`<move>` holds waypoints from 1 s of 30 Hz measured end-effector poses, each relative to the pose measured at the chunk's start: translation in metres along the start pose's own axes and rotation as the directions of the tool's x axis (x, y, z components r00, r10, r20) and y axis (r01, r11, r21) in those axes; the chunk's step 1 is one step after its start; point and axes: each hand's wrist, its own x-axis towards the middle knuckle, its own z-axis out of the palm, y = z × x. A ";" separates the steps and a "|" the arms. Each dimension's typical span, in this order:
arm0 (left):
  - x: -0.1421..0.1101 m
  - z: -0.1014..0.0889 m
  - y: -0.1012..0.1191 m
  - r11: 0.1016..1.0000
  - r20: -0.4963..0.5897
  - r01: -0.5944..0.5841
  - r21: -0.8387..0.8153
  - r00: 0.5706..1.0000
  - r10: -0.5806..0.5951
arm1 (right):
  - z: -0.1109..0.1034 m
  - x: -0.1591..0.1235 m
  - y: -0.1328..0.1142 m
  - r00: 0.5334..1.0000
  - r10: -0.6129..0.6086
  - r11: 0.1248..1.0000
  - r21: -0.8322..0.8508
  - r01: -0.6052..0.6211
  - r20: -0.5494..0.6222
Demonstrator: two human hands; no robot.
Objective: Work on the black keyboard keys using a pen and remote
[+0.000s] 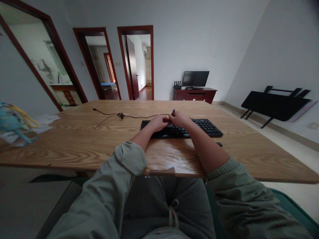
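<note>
A black keyboard (208,128) lies on the wooden table, with both of my hands over its middle. My right hand (179,119) is closed around a small dark tool (173,112), whose bristly-looking tip points up; its exact kind is too small to tell. Close beside it, my left hand (159,123) has its fingers drawn together just above the keys, and whatever they pinch is hidden. From behind the keyboard a thin black cable (134,117) runs left across the table, bunched in a tied coil, with a plug (94,109) at its end.
The wooden table (82,142) spreads out on both sides. A small dark object (219,144) lies right of the keyboard. At the far left are a light-blue item with a yellow strap (22,114) and crumpled white sheets (47,122). A folded black table (276,104) leans by the right wall.
</note>
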 end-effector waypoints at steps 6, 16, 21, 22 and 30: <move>0.002 -0.002 -0.003 0.993 0.030 0.023 0.113 0.999 -0.026 | 0.002 0.001 0.004 1.000 -0.007 0.987 0.159 0.011 -0.025; -0.009 -0.020 -0.012 0.945 0.013 0.086 0.314 0.995 -0.095 | -0.030 -0.009 0.040 0.973 0.108 0.980 0.187 -0.070 -0.203; -0.024 -0.048 -0.021 0.885 0.049 0.132 0.447 0.984 -0.172 | -0.043 -0.014 0.075 0.949 0.170 0.983 0.116 -0.144 -0.265; -0.027 -0.054 -0.023 0.878 0.054 0.148 0.455 0.980 -0.193 | -0.046 -0.015 0.084 0.942 0.191 0.980 0.108 -0.167 -0.276; -0.059 -0.107 -0.048 0.794 0.109 0.348 0.499 0.883 -0.456 | -0.060 -0.027 0.174 0.828 0.442 0.871 -0.056 -0.488 -0.344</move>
